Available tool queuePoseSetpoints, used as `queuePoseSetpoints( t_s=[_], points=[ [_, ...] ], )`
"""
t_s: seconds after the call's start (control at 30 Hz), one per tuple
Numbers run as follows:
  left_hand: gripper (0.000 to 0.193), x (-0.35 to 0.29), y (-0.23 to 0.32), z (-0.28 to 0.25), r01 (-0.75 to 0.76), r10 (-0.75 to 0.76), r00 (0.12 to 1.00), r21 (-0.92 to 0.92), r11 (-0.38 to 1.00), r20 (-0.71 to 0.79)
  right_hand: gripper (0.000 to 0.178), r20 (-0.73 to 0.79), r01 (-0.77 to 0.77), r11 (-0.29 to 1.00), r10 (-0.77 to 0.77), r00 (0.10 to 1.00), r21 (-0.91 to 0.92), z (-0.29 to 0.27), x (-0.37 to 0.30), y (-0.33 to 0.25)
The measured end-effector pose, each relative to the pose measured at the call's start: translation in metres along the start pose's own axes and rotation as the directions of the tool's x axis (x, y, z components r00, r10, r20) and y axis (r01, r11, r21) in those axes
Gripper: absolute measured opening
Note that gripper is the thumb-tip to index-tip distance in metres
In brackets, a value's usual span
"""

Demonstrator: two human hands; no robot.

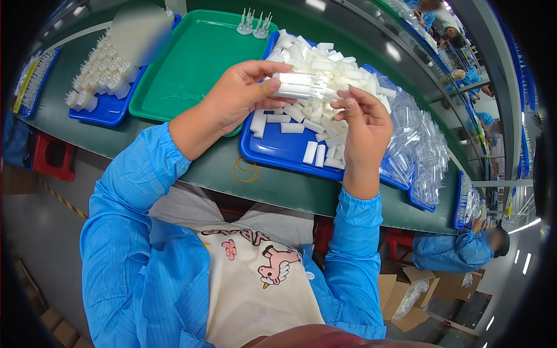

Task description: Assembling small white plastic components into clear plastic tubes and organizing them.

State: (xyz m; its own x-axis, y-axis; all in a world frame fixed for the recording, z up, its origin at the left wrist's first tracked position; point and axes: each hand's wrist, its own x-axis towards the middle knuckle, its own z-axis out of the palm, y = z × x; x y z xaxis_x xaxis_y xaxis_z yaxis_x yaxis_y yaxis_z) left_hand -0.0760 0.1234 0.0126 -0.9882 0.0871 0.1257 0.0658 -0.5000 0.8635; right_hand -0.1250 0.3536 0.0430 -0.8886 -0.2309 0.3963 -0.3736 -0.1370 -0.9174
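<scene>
My left hand (241, 90) is closed round a short white cylindrical part with thin prongs (295, 86), held sideways above the blue tray (278, 152). Its prongs point to the right, towards my right hand (368, 119). The fingertips of that hand are pinched together close to the prong ends; whatever lies between them is too small to make out. Under both hands, white foam-like blocks (313, 61) are heaped in the blue tray, with some loose along its near edge.
Left of me lies a green tray (174, 66) with two pronged parts (254, 26) at its far end. Further left, a blue tray (110, 116) bears many white pronged parts (107, 66). Clear plastic tubes (415, 139) pile up at right. A rubber band (246, 172) lies near the table edge.
</scene>
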Motion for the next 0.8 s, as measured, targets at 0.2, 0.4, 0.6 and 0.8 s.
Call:
queuePoseSetpoints(
  t_s=[0.2,0.4,0.6,0.8],
  points=[
    [0.034,-0.001,0.0,0.0,-0.013,0.013,1.0,-0.048,0.999,-0.01,0.025,0.048,0.017,1.0,-0.017,0.999,0.008,0.005,-0.004,0.0],
    [0.034,-0.002,0.001,0.0,-0.021,0.021,1.0,-0.038,0.999,0.002,0.024,0.061,0.043,0.999,-0.042,0.997,-0.017,0.008,-0.006,0.003],
    [0.033,-0.003,0.0,0.0,-0.036,0.036,0.999,-0.025,0.999,-0.037,0.021,0.072,0.053,0.999,-0.052,0.996,-0.008,0.013,-0.012,0.005],
    [0.029,-0.003,0.009,0.002,-0.065,0.049,0.996,0.246,0.967,0.07,0.022,0.001,0.008,0.998,-0.008,1.0,0.057,0.016,-0.014,0.005]
  ],
)
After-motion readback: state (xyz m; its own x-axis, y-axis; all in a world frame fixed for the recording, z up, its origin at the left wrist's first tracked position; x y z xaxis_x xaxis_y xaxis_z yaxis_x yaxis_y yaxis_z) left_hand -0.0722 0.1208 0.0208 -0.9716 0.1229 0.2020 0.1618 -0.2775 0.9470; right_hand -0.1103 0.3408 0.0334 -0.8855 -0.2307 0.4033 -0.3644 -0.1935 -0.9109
